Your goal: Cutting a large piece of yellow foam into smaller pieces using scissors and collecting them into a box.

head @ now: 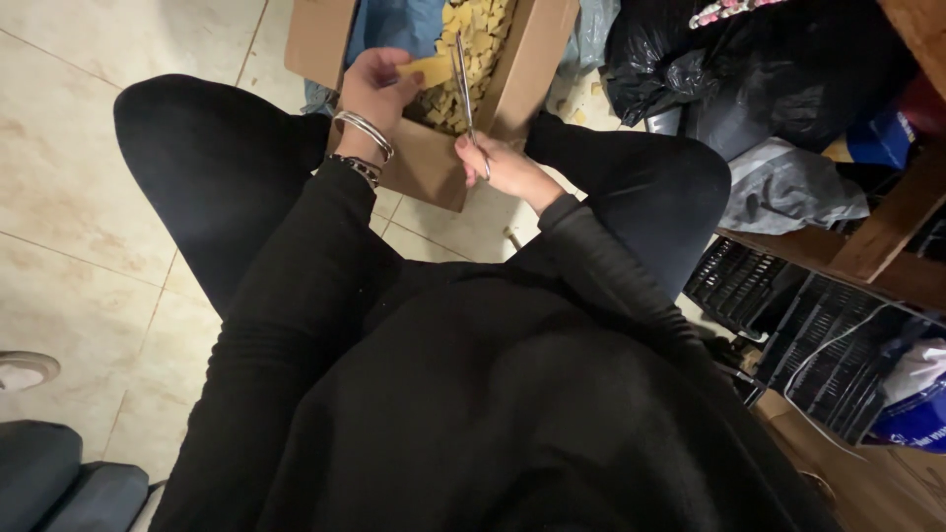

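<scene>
My left hand point(374, 89), with silver bangles at the wrist, holds a flat yellow foam piece point(426, 69) over an open cardboard box point(426, 167). My right hand point(505, 166) grips a pair of scissors point(463, 84) whose blades point up and meet the yellow piece's right edge. The box stands between my knees on the floor and holds several small yellow cut bits point(478, 39). Both arms wear black sleeves.
Black bags point(749, 59) and a grey bag point(788, 187) pile up at the right, beside wooden boards point(887, 236) and black slatted crates point(788, 305). Beige tiled floor point(79, 177) lies left. A shoe tip point(25, 369) and a dark cushion point(59, 483) sit bottom left.
</scene>
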